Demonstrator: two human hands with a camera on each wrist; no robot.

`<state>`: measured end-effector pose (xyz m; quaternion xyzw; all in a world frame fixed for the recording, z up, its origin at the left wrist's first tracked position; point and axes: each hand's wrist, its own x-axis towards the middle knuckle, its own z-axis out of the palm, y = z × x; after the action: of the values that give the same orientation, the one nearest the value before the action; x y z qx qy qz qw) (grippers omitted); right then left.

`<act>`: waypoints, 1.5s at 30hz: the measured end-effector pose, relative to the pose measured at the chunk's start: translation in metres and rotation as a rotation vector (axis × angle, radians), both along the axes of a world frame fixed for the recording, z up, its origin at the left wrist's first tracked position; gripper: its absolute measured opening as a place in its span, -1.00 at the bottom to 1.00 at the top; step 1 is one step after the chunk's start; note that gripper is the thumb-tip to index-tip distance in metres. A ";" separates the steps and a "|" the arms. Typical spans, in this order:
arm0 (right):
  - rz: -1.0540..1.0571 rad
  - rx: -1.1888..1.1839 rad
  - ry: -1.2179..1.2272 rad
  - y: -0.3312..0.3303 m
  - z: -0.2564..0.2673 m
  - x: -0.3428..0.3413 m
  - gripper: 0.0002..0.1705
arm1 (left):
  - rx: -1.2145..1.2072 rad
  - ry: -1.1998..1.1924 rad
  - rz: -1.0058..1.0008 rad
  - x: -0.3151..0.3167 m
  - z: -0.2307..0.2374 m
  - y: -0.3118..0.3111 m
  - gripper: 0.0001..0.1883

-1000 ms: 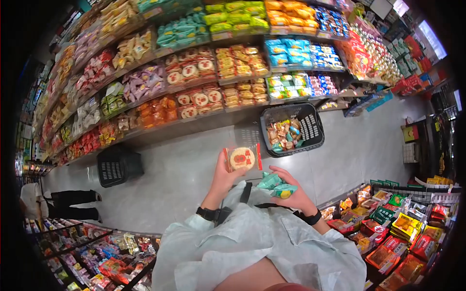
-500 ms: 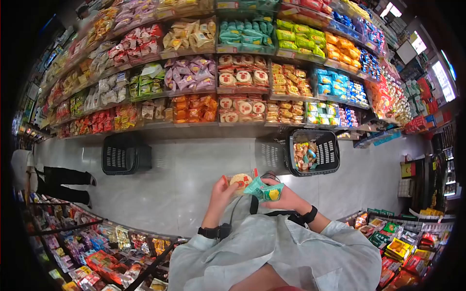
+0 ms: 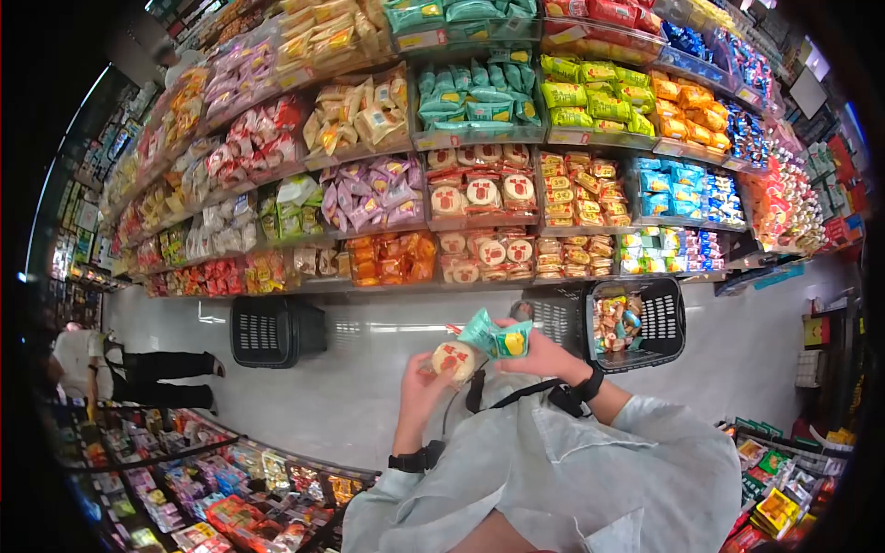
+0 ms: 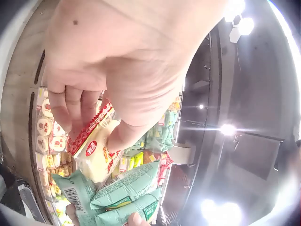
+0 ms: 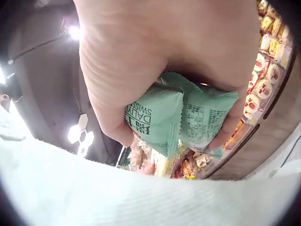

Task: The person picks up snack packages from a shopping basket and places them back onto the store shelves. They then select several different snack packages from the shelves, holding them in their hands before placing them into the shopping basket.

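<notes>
Left hand: the left hand (image 3: 424,385) pinches a wrapped round biscuit (image 3: 453,362), its thumb on the front of the wrapper and the other fingers toward the back.
Biscuit wrapper: clear, with red printing and a red crimped edge; it is held in front of the person, above the floor.
Right hand: the right hand (image 3: 546,354) is curled round a bunch of green packets (image 5: 155,115), at least two, the thumb on one side and a finger on the other.
Gap between the two: the biscuit and the green packets are right beside each other; whether they touch, I cannot tell.
Wrists: a dark band on each, below the cuffs of a pale shirt (image 3: 553,461).
Floor: grey (image 3: 359,405), with a black basket (image 3: 660,321) holding small packets beyond the right hand, and another dark basket (image 3: 265,334) farther left.
Shelves: tiers of sorted packets; similar round biscuits (image 3: 482,194) sit in two bins one above the other, with green bags (image 3: 479,103) directly above and purple bags (image 3: 373,195) beside them.
Far left: a person (image 3: 88,364) in a light top and black trousers, near low bins of bright packets (image 3: 235,516).
</notes>
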<state>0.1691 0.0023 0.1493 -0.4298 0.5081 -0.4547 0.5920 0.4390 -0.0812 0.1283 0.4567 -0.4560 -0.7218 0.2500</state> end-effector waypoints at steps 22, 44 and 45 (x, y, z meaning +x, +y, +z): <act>-0.662 0.100 0.115 -0.045 -0.009 -0.177 -0.06 | -1.150 -0.775 -0.052 -0.230 -0.058 -0.260 -0.26; -0.764 0.279 0.308 -0.112 0.007 0.018 -0.09 | -0.208 0.072 -0.930 -0.165 -0.003 -0.278 -0.44; -0.783 0.294 0.228 -0.110 0.008 0.027 -0.10 | -0.183 0.086 -1.000 -0.161 -0.005 -0.274 -0.47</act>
<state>0.1959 -0.1078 0.1577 -0.1633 0.7540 -0.5175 0.3701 0.2780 -0.3551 0.1236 0.1289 -0.6694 -0.7284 -0.0687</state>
